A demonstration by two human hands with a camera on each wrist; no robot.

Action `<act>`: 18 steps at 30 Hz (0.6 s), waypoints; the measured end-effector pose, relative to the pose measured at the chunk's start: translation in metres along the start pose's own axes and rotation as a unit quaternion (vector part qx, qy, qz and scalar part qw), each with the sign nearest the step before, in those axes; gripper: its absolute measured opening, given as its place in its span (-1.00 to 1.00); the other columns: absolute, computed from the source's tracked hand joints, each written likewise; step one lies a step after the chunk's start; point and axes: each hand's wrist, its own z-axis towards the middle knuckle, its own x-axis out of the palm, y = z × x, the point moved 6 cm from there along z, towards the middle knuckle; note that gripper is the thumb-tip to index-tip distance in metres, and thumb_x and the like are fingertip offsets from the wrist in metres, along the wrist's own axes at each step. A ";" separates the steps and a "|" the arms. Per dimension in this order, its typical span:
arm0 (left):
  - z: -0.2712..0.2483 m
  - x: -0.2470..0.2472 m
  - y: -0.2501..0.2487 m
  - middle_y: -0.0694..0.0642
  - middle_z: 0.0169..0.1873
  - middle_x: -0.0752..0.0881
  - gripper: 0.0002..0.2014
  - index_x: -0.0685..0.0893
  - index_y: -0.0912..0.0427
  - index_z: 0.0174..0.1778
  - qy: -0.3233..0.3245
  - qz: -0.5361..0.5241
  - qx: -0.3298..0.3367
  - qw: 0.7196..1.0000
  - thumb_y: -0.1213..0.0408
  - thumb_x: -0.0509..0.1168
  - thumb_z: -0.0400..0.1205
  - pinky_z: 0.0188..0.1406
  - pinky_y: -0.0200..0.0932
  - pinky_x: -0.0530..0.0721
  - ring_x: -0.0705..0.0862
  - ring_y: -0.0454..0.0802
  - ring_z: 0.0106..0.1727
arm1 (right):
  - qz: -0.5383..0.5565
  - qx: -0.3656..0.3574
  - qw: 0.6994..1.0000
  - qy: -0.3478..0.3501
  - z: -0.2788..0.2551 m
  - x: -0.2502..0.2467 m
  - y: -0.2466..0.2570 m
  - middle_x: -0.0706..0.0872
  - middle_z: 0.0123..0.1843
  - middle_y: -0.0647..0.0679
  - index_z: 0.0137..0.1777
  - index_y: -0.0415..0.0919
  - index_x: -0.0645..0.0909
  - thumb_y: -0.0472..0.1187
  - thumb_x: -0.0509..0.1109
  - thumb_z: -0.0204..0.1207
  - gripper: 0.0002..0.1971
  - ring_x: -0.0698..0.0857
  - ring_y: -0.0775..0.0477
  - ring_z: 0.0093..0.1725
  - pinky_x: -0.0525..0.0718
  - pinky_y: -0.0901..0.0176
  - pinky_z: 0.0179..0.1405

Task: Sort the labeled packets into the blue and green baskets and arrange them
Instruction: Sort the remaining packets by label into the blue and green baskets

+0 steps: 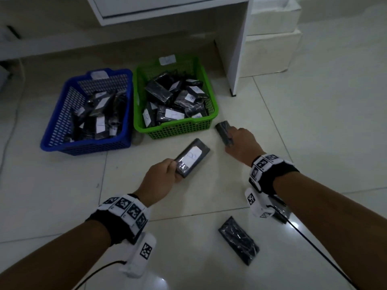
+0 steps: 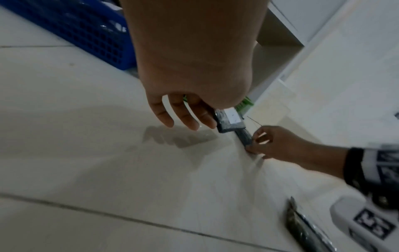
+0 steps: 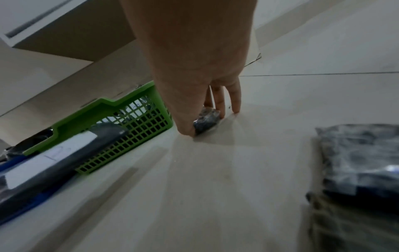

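My left hand [image 1: 167, 173] grips the near end of a dark packet [image 1: 193, 156] with a white label facing up, held above the floor in front of the baskets; in the left wrist view the same labeled packet [image 2: 230, 120] shows past my fingers. My right hand [image 1: 238, 143] pinches another dark packet [image 1: 224, 132] lying on the tiles by the green basket's right corner, seen as a packet [image 3: 206, 121] under thumb and fingers in the right wrist view. The blue basket [image 1: 62, 114] and green basket [image 1: 206, 78] stand side by side, both holding several labeled packets.
Another dark packet [image 1: 238, 240] lies on the tiles near my right forearm, and one more packet [image 1: 281, 212] sits partly hidden under the right wrist camera. A white desk leg [image 1: 237, 59] stands right of the green basket. White boxes [image 1: 272, 38] are stacked behind it.
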 end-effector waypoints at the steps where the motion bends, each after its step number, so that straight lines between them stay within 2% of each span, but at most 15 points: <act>1: 0.000 -0.001 0.004 0.08 -0.12 0.81 -0.67 0.71 0.14 0.12 -0.011 -0.045 -0.027 0.999 0.17 0.02 0.84 -0.10 0.00 0.68 0.74 0.11 -0.11 | 0.003 -0.002 1.000 -0.005 -0.002 -0.001 0.001 0.66 0.12 -0.39 0.39 -0.37 0.42 -0.12 0.48 0.44 -0.42 0.67 -0.43 0.10 0.65 -0.05 -0.02; 3: -0.001 -0.004 0.008 0.09 -0.17 0.82 -0.66 0.72 0.14 0.08 -0.032 -0.120 -0.066 0.990 0.21 0.01 0.83 -0.17 -0.07 0.65 0.73 0.04 -0.18 | 0.027 0.016 0.999 -0.011 -0.006 -0.004 0.002 0.69 0.10 -0.40 0.28 -0.44 0.44 -0.18 0.44 0.49 -0.54 0.69 -0.43 0.06 0.60 -0.03 -0.09; 5: -0.003 -0.008 0.010 0.06 -0.21 0.79 -0.66 0.71 0.13 0.05 -0.054 -0.159 -0.089 0.982 0.23 0.00 0.83 -0.24 -0.15 0.56 0.67 -0.04 -0.26 | 0.103 0.075 0.992 -0.026 -0.012 -0.008 -0.001 0.68 0.11 -0.41 0.21 -0.46 0.48 -0.16 0.36 0.57 -0.63 0.69 -0.44 0.07 0.57 0.00 -0.11; 6: -0.004 -0.009 0.011 0.05 -0.23 0.78 -0.66 0.70 0.13 0.01 -0.064 -0.168 -0.094 0.979 0.23 0.00 0.83 -0.26 -0.16 0.53 0.64 -0.05 -0.29 | 0.167 0.118 0.978 -0.035 -0.014 -0.009 -0.004 0.68 0.11 -0.41 0.20 -0.46 0.50 -0.15 0.30 0.62 -0.66 0.70 -0.43 0.06 0.62 -0.02 -0.11; 7: -0.003 -0.010 0.012 0.05 -0.25 0.76 -0.66 0.69 0.13 -0.04 -0.074 -0.170 -0.096 0.978 0.23 0.00 0.82 -0.28 -0.16 0.52 0.63 -0.04 -0.30 | 0.255 0.170 0.951 -0.042 -0.018 -0.010 -0.008 0.68 0.11 -0.41 0.18 -0.45 0.52 -0.15 0.22 0.66 -0.68 0.72 -0.42 0.02 0.70 -0.10 -0.09; 8: -0.003 -0.011 0.012 0.05 -0.26 0.75 -0.65 0.68 0.13 -0.08 -0.081 -0.169 -0.097 0.977 0.23 0.00 0.82 -0.29 -0.15 0.52 0.62 -0.01 -0.30 | 0.363 0.227 0.903 -0.035 -0.023 -0.008 -0.012 0.68 0.08 -0.40 0.17 -0.42 0.52 -0.17 0.15 0.69 -0.70 0.73 -0.38 -0.06 0.75 -0.19 -0.12; 9: -0.003 -0.011 0.013 0.07 -0.26 0.75 -0.64 0.68 0.13 -0.12 -0.087 -0.167 -0.096 0.977 0.23 0.00 0.82 -0.28 -0.11 0.56 0.63 0.02 -0.29 | 0.468 0.269 0.842 -0.011 -0.029 -0.003 -0.012 0.66 0.02 -0.38 0.15 -0.40 0.51 -0.21 0.10 0.72 -0.74 0.72 -0.33 -0.15 0.77 -0.25 -0.16; 10: -0.002 -0.012 0.014 0.09 -0.25 0.77 -0.63 0.68 0.12 -0.13 -0.091 -0.164 -0.097 0.978 0.22 0.00 0.82 -0.22 -0.04 0.61 0.65 0.08 -0.26 | 0.550 0.280 0.786 0.016 -0.034 -0.003 -0.010 0.62 -0.05 -0.36 0.13 -0.39 0.51 -0.27 0.07 0.74 -0.77 0.69 -0.28 -0.21 0.76 -0.25 -0.20; 12: 0.000 -0.014 0.013 0.13 -0.21 0.79 -0.63 0.69 0.11 -0.13 -0.094 -0.153 -0.098 0.979 0.19 0.00 0.81 -0.07 0.08 0.68 0.71 0.17 -0.17 | 0.616 0.248 0.746 0.047 -0.041 -0.010 -0.004 0.59 -0.13 -0.36 0.05 -0.43 0.55 -0.41 0.03 0.72 -0.75 0.66 -0.27 -0.23 0.73 -0.18 -0.20; 13: 0.000 -0.015 0.010 0.13 -0.19 0.79 -0.64 0.69 0.12 -0.11 -0.094 -0.147 -0.094 0.980 0.20 0.00 0.81 -0.04 0.09 0.68 0.71 0.18 -0.14 | 0.628 0.229 0.742 0.045 -0.042 -0.015 -0.002 0.60 -0.14 -0.37 0.02 -0.45 0.57 -0.47 0.00 0.69 -0.72 0.66 -0.29 -0.21 0.73 -0.14 -0.16; 15: 0.001 -0.020 0.003 0.12 -0.18 0.74 -0.68 0.66 0.15 -0.05 -0.096 -0.132 -0.082 0.983 0.21 0.01 0.81 -0.10 0.04 0.63 0.68 0.16 -0.12 | 0.638 0.212 0.740 0.028 -0.044 -0.024 -0.003 0.62 -0.13 -0.35 -0.02 -0.42 0.60 -0.50 0.00 0.67 -0.69 0.66 -0.27 -0.15 0.74 -0.16 0.00; 18: 0.010 -0.031 -0.008 0.09 -0.21 0.68 -0.72 0.63 0.09 0.04 -0.110 -0.134 -0.067 0.983 0.19 0.00 0.82 -0.16 -0.01 0.56 0.68 0.20 -0.10 | 0.613 0.182 0.768 0.028 -0.042 -0.033 -0.001 0.67 -0.07 -0.25 0.06 -0.29 0.66 -0.43 0.06 0.70 -0.70 0.64 -0.17 -0.07 0.73 -0.22 0.12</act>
